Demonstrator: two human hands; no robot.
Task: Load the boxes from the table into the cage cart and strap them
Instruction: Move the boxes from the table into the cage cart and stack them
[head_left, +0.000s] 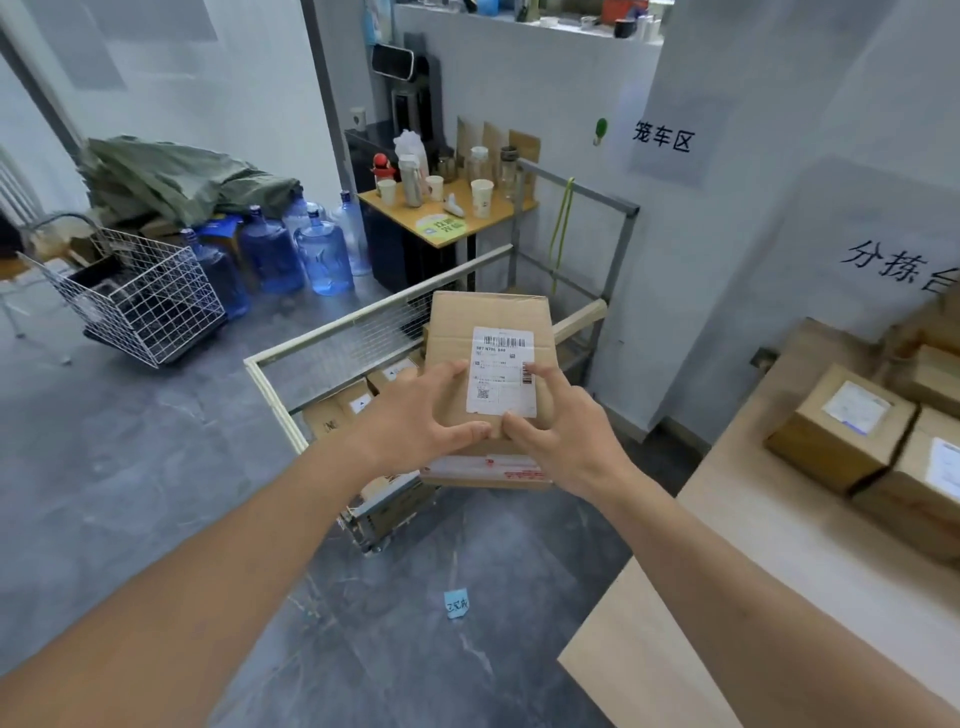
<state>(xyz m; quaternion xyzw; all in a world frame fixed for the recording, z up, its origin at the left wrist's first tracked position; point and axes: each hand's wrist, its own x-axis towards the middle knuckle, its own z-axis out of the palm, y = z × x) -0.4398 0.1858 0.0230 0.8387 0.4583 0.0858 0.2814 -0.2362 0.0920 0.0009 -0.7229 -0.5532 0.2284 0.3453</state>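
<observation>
A brown cardboard box (491, 322) with a white shipping label on top is held over the cage cart (363, 325). My left hand (415, 415) grips its near left corner, fingers on top and thumb at the near edge. My right hand (561, 431) grips the near right corner the same way. Under it lies another box with red print (488, 467). Deeper in the cart lie several smaller boxes (358, 402). On the wooden table (727, 545) at the right stand more labelled boxes (841, 426).
A green strap (563, 223) hangs on the cart's far frame. A white wire basket cart (140, 296) and blue water jugs (322, 254) stand at the left. A small table with cups (447, 208) is behind the cart. A blue note (456, 604) lies on the floor.
</observation>
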